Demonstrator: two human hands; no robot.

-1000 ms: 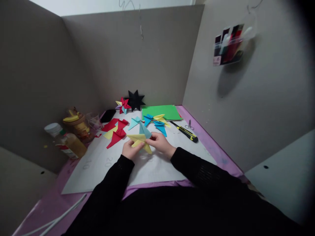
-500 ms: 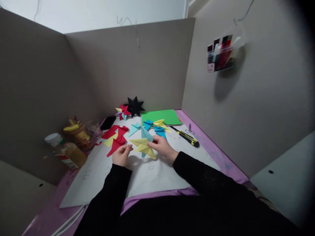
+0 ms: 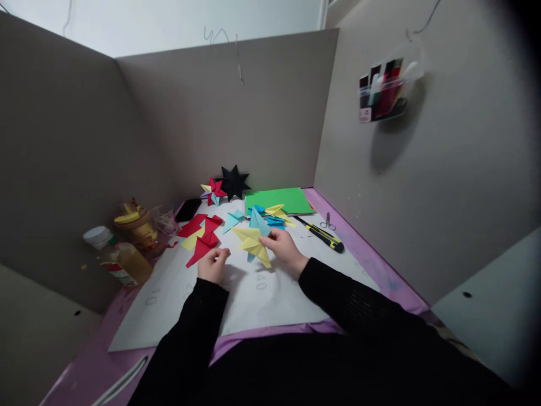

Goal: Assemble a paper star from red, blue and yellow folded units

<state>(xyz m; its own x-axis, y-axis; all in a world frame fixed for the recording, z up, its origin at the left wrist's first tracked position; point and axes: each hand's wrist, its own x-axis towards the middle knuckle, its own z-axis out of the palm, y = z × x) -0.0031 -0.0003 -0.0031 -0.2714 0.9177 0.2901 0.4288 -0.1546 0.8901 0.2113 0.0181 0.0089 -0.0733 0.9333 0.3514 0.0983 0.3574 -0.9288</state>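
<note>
My right hand [image 3: 284,248] pinches a folded paper piece of yellow and light blue points [image 3: 253,239] and holds it just above the white sheet [image 3: 253,293]. My left hand [image 3: 212,265] rests on the sheet a little to the left, fingers curled, with nothing visible in it. Red folded pieces [image 3: 202,237] lie just beyond my left hand. More blue and yellow folded pieces [image 3: 273,217] lie behind the held one.
A finished black star [image 3: 234,181] and a multicoloured star [image 3: 213,189] stand at the back wall. Green paper [image 3: 276,200], a yellow-black utility knife [image 3: 323,235] and small scissors [image 3: 326,221] lie right. A glue bottle [image 3: 116,256] and jars [image 3: 137,225] stand left.
My left hand let go of the yellow-blue piece and drew back to the left. My right hand now holds the piece alone and has lifted it slightly.
</note>
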